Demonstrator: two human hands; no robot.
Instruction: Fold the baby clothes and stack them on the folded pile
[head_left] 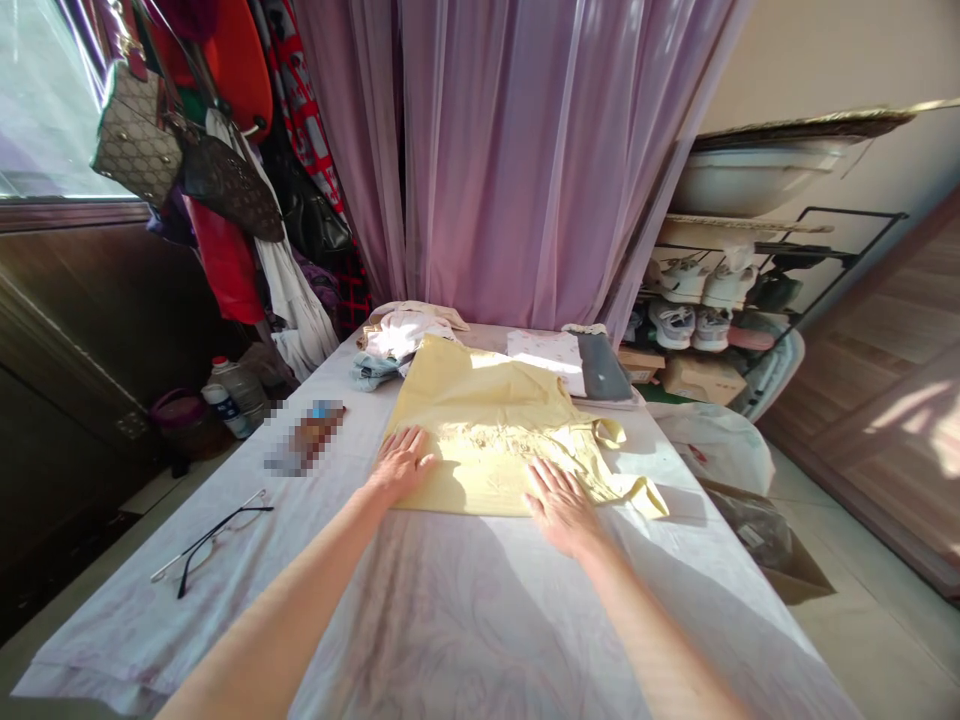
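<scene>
The left hand (401,463) and right hand (562,508) lie palm-down on the pale yellow garment (480,420), their spread fingers (409,443) pressing it near the middle of the cloth-covered bench (225,600), though sun glare may hide small creases.

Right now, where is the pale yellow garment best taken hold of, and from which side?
Probably along its near edge: the pale yellow garment lies flat there, with a fairly straight edge on the cloth-covered table. Come from the person's side, where the left hand and right hand already rest. The yellow strap at the right looks narrower and twisted, so it seems a poorer grip.
</scene>
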